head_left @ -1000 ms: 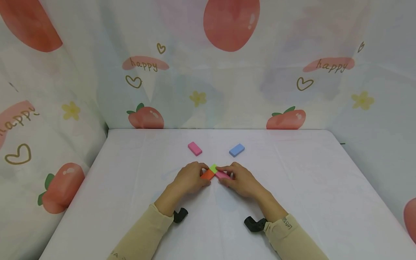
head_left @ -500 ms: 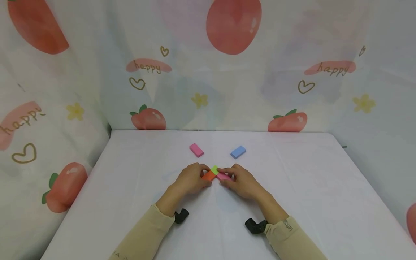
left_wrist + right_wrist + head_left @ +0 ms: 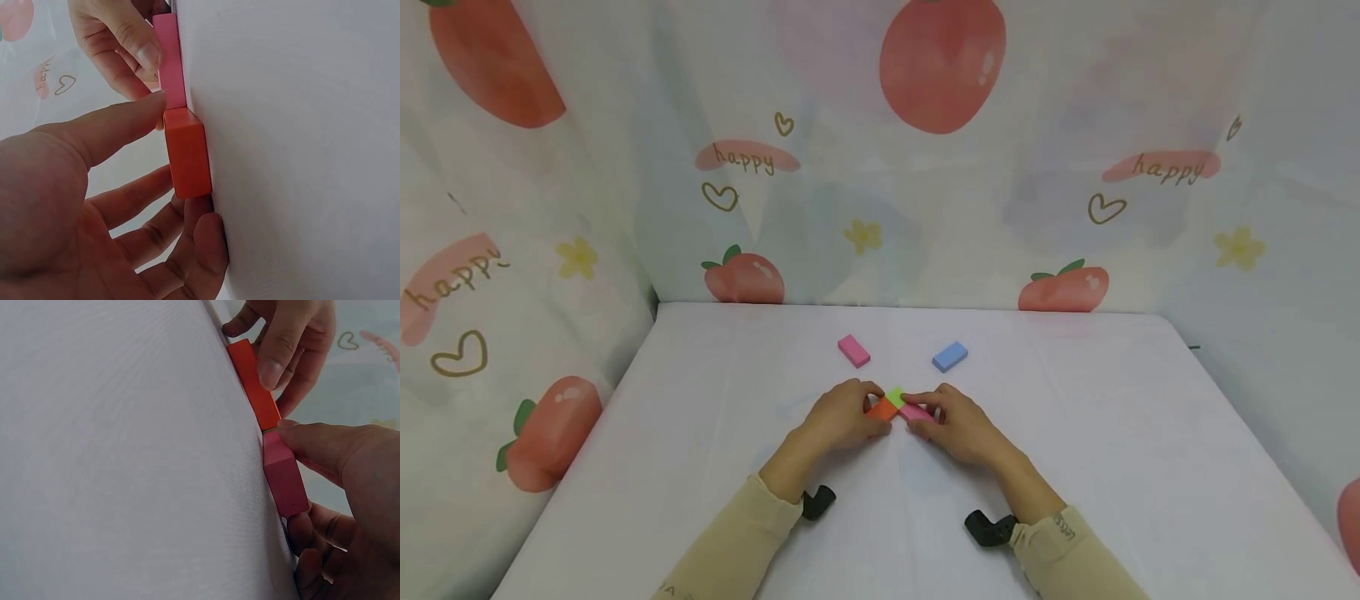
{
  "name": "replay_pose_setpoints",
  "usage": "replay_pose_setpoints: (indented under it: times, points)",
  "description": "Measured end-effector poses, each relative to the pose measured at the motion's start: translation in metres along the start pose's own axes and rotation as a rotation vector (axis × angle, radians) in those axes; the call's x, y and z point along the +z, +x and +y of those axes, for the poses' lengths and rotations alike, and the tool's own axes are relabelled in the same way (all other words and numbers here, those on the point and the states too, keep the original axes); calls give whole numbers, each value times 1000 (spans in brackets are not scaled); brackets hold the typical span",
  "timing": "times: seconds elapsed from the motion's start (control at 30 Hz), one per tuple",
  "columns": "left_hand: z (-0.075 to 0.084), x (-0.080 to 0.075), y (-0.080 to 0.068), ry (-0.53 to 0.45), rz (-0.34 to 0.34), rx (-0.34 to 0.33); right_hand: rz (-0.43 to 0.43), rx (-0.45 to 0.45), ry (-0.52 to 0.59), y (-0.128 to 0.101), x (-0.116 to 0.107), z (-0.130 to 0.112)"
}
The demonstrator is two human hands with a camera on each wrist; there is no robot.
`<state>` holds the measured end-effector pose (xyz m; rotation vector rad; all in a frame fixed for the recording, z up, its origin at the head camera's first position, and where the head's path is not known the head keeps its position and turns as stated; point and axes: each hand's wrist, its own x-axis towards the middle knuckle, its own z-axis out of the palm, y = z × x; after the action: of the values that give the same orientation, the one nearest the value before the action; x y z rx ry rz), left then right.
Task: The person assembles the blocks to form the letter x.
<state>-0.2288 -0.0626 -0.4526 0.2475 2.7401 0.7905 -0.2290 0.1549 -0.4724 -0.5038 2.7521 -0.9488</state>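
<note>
The left hand (image 3: pixel 842 415) pinches the orange block (image 3: pixel 882 408) between thumb and fingers, so its grip is closed on that block, which lies flat on the table (image 3: pixel 700 433) near the middle. In the left wrist view the thumb lies along the block's top and the fingers (image 3: pixel 187 250) curl at its near end. A green block (image 3: pixel 894 396) lies just behind, touching where the two front blocks meet. The right hand (image 3: pixel 958 425) pinches the near pink block (image 3: pixel 914 411) the same way, its grip closed on it; the two blocks touch end to end at an angle. To seat them well, the judgement is that each hand should keep its block flat on the cloth and press the ends together evenly, without nudging the green one. Farther back lie a second pink block (image 3: pixel 853 351) and a blue block (image 3: pixel 950 356), well apart from the hands. The curtain (image 3: pixel 1075 100) bears the word "happy" several times; the letters on the right sleeve (image 3: pixel 1063 533) are too small to read.
</note>
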Motion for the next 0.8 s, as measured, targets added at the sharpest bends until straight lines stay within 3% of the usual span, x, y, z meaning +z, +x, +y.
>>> replay_pose_setpoints:
  times: [0.4, 0.8]
  points:
    - [-13, 9, 7, -65, 47, 149, 13, -10, -3, 1, 4, 3]
    - [-18, 12, 10, -106, 66, 154, 17, -3, -8, 3, 3, 1]
